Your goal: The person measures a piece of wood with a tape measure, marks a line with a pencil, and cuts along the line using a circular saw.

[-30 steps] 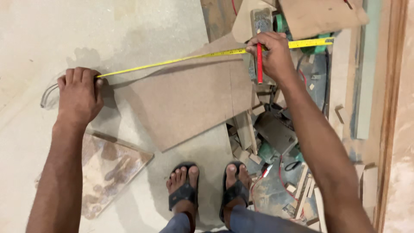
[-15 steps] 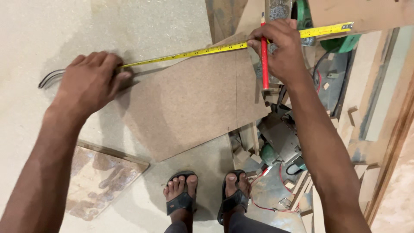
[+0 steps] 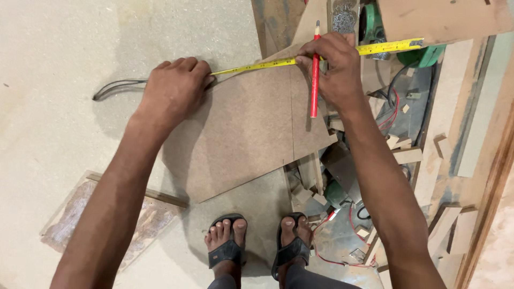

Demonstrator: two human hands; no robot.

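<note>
1. On the floor lies a brown board (image 3: pixel 246 134), flat and tilted at an angle to the frame; it serves as the landmark for what follows.
2. Along the board's far edge runs a yellow tape measure (image 3: pixel 267 65), stretched taut from the left corner past the right corner and out over the scrap beyond.
3. Left hand (image 3: pixel 174 93): pressed palm-down at the board's far left corner, fingers curled over the end of the tape, pinning it to the board. Whether the fingers pinch the tape or only press on it cannot be told.
4. Right hand (image 3: pixel 332 67): at the board's far right corner, thumb and fingers closed on the tape, holding it down. The same hand grips a red pencil (image 3: pixel 315 75), held upright along the picture, its lower end lying over the board near a drawn line.
5. A thin pencil line (image 3: pixel 292 134) crosses the board from the far edge toward the near edge, just left of the pencil.
6. Left of the board, beyond the left hand, a dark cable (image 3: pixel 115 86) lies on the floor.
7. Right of the board: a heap of wood offcuts (image 3: pixel 407 155), red wires, and a green power tool (image 3: pixel 425 53) at the far right.
8. Near side of the board: two feet in black sandals (image 3: pixel 257 249), and to their left a worn panel (image 3: pixel 80 219).
</note>
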